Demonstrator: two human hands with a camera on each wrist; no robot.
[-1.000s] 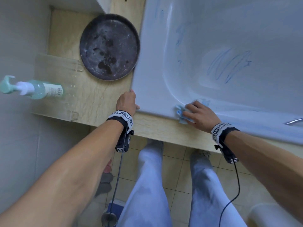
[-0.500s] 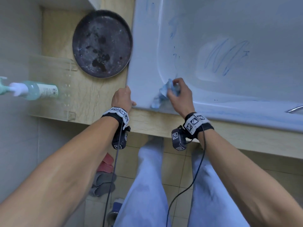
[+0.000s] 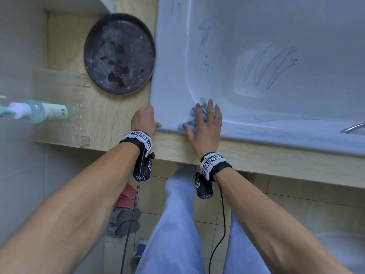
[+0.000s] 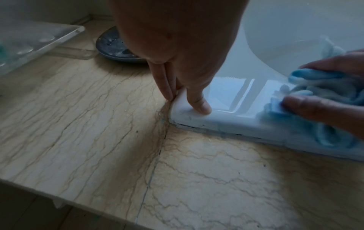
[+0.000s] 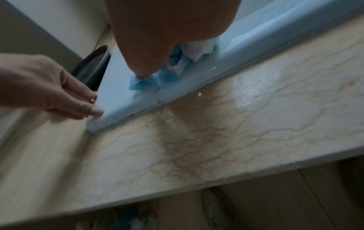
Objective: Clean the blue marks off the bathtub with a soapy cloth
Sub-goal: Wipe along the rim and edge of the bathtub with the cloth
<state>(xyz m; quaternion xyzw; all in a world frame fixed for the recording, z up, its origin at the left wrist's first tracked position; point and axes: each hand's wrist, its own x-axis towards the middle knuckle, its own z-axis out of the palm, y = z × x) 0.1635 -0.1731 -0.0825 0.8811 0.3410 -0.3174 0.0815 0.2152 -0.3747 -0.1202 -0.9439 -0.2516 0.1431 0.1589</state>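
Observation:
The white bathtub bears blue scribbles on its inner wall and near its left end; a blue smear runs along the front rim. A bunched blue-and-white cloth lies on the rim at the front left corner. My right hand presses flat on it, fingers spread and straight. At the tub's outer corner my left hand rests with the thumb on top of the rim and straight fingers against its side.
A dark round tray sits on the marble ledge left of the tub. A pump bottle stands on a clear acrylic shelf. A metal handle shows at the right. Slippers lie on the floor.
My right hand slid the cloth left along the front rim to the corner. It gripped the cloth bunched half a second ago; now its fingers lie flat over it. The left hand stayed put.

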